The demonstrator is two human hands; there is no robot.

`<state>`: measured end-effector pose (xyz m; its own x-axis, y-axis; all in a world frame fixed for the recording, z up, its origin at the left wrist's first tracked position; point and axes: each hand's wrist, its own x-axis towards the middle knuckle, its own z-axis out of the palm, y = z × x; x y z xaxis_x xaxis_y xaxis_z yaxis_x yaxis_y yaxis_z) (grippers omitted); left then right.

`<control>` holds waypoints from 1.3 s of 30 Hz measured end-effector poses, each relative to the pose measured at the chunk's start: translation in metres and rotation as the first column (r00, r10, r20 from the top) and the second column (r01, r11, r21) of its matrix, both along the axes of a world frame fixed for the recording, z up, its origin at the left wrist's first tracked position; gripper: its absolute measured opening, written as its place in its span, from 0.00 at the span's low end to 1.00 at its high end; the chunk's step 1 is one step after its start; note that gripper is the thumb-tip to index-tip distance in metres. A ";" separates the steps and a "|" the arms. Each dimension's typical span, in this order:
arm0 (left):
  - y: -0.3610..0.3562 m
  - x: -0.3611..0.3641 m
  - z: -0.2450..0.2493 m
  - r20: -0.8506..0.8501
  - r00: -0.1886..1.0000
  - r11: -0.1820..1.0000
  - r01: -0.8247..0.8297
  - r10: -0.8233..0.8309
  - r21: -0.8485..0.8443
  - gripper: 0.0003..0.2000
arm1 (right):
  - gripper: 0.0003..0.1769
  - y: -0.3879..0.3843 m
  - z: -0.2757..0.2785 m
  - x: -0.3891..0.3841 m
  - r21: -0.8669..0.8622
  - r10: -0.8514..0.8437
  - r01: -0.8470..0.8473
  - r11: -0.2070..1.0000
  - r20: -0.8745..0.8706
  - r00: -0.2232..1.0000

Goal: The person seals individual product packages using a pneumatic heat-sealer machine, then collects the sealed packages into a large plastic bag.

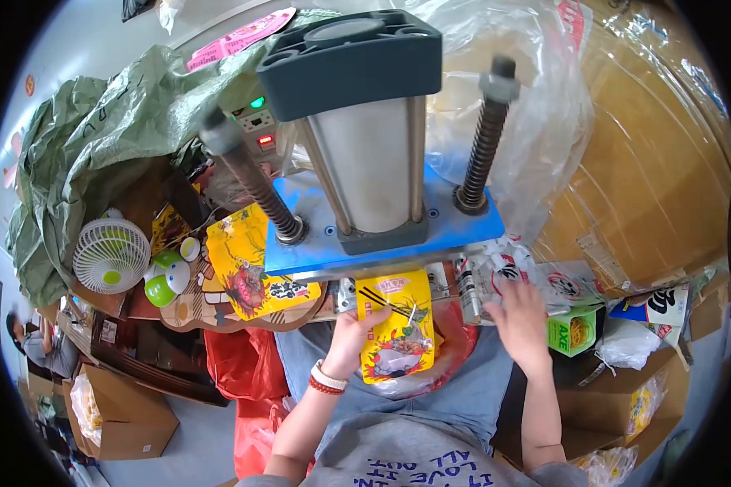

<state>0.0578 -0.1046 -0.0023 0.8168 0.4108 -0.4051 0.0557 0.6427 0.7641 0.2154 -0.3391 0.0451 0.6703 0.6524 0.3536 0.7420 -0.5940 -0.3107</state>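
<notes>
My left hand point(356, 345) is closed on a yellow printed pouch point(398, 333), its thumb lying across the front. The pouch hangs upright above my lap, its top edge just under the blue plate point(455, 219) of a pneumatic press. To the right, my right hand point(521, 323) reaches with fingers stretched over small clear-and-white packets point(508, 264) beside the press. Its fingertips are near or touching the packets; contact is hard to make out. The press's grey cylinder point(361, 162) stands in front of me between two spring posts.
More yellow pouches point(256, 264) lie on a board at the left, near a small white-green fan point(112, 256). A green box point(575, 331) sits at the right. A large plastic-wrapped carton point(650, 170) stands behind. Red bags point(248, 361) hang at the left.
</notes>
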 end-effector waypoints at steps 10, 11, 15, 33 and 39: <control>0.078 -0.062 0.002 -0.193 0.800 -0.276 0.406 0.568 0.871 0.42 | 0.15 -0.028 -0.015 0.014 0.136 0.270 -0.234 0.963 -0.410 0.871; 0.082 -0.079 -0.014 -0.214 0.855 -0.317 0.392 0.472 0.864 0.37 | 0.15 -0.020 -0.011 0.006 0.346 0.239 -0.076 0.935 -0.456 0.857; 0.055 -0.105 -0.002 -0.235 0.894 0.059 0.230 0.382 0.971 0.13 | 0.16 -0.006 0.044 -0.030 0.514 0.238 -0.148 0.845 -0.113 0.965; -0.047 -0.052 0.027 -0.151 0.982 0.837 0.177 -0.115 0.517 0.11 | 0.39 0.022 0.058 -0.065 0.290 0.464 -0.418 0.861 -0.111 0.879; -0.007 0.001 0.023 -0.005 1.000 1.000 -0.005 0.005 0.026 0.11 | 0.23 -0.011 0.057 -0.025 0.165 -0.037 0.018 0.986 0.113 0.993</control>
